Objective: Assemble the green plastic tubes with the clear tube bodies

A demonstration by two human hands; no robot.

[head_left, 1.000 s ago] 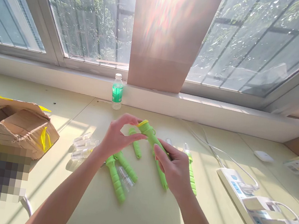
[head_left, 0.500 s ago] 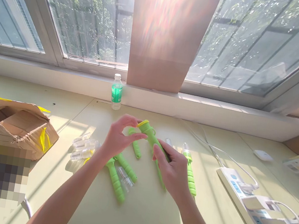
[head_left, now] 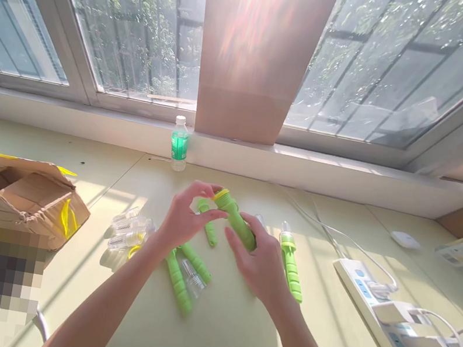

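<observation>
A green plastic handle (head_left: 236, 219) with a yellow ring (head_left: 222, 194) at its upper end is held tilted above the table. My left hand (head_left: 189, 214) has its fingers at the ring and its thumb against the neck. Around the lower end curls my right hand (head_left: 263, 262), its thumb and index finger on either side of the handle. Below and left lie other green ribbed handles (head_left: 180, 283), with a clear plastic cap (head_left: 193, 276) among them. A handle with a clear tip (head_left: 292, 269) rests right of my right hand. Several clear caps (head_left: 131, 231) lie left of my left wrist.
An opened cardboard box (head_left: 43, 207) with yellow tape stands at the left. A bottle with a green label (head_left: 180, 144) is by the sill. White power strips (head_left: 393, 337) with plugs and cables run along the right, near a small white device (head_left: 405, 240).
My right hand has shifted its grip on the handle; its thumb is now lower and farther out. The handle shows more of its lower end. My left hand stays at the ring.
</observation>
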